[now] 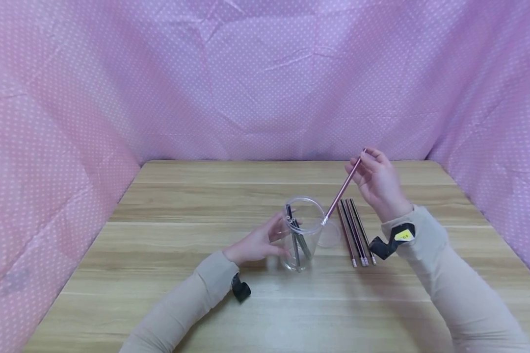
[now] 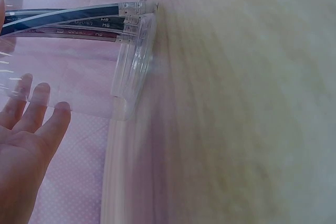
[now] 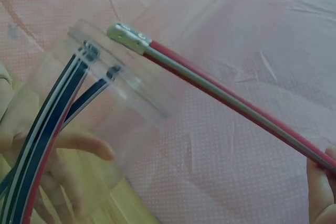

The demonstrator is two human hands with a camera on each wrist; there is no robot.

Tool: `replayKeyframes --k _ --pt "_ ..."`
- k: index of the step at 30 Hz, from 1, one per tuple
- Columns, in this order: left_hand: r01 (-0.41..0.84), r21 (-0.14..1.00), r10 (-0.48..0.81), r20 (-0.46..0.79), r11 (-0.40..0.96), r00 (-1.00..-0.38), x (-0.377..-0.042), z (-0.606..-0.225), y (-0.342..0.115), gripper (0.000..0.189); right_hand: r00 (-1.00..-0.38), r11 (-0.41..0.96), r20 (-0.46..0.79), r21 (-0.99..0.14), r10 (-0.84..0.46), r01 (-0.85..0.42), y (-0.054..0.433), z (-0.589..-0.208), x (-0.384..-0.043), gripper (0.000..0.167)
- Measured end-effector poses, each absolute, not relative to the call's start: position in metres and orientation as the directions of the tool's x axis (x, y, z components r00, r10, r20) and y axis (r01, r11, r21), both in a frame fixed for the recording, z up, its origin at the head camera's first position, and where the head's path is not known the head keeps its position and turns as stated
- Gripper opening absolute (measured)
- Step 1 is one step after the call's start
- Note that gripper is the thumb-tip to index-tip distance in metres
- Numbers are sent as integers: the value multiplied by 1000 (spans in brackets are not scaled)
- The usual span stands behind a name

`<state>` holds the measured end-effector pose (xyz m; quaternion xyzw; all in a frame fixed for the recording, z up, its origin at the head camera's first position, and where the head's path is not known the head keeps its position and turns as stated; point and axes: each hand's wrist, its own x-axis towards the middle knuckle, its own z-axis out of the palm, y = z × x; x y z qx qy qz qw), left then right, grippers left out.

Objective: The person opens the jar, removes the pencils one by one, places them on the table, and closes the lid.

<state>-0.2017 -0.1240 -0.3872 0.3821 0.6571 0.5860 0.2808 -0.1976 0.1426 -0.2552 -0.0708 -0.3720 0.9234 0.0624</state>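
My left hand (image 1: 258, 242) holds a clear plastic cup (image 1: 314, 247) from its left side, thumb and fingers spread around the wall. Inside the cup lean several dark pencils (image 1: 301, 241), and the left wrist view shows a reddish pencil (image 2: 79, 33) among them, eraser ends toward the rim. To the right, my right hand (image 1: 377, 181) pinches a metallic red-pink pencil (image 1: 343, 189) near its upper end. That pencil slants down to the left, its white eraser end (image 3: 126, 36) beside the cup's rim; whether it touches cannot be told.
Several red and dark pencils (image 1: 357, 233) lie side by side on the wooden table (image 1: 194, 206), right of the cup. A clear round piece (image 1: 331, 236), perhaps a lid, lies just behind the cup. Pink dotted cloth (image 1: 265, 88) surrounds the table's back and sides.
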Motion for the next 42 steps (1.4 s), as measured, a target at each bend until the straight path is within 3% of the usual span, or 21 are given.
replayKeyframes --k 5,14,25,32,36,39,42 --pt "165 986 830 68 29 -554 -201 -388 -124 101 -987 -701 -122 -713 108 11 146 -267 -199 13" --pt "168 986 835 82 12 -544 -202 -387 -122 102 -983 -525 -184 -835 -20 167 151 -286 -195 11" --pt "187 982 835 97 8 -542 -202 -386 -123 101 -974 -249 -149 -950 -168 189 174 -318 -198 13" --pt "171 985 837 81 16 -542 -200 -388 -123 98 -973 -61 -168 -982 -159 179 197 -327 -201 16" --pt "169 985 833 71 27 -548 -199 -390 -123 100 -973 155 -187 -974 -137 165 211 -332 -205 19" --pt "171 985 830 68 33 -553 -199 -389 -123 100 -975 301 -191 -942 -109 151 222 -337 -208 31" --pt "173 984 831 71 31 -552 -200 -389 -123 99 -977 362 -196 -919 -79 155 233 -341 -212 40"
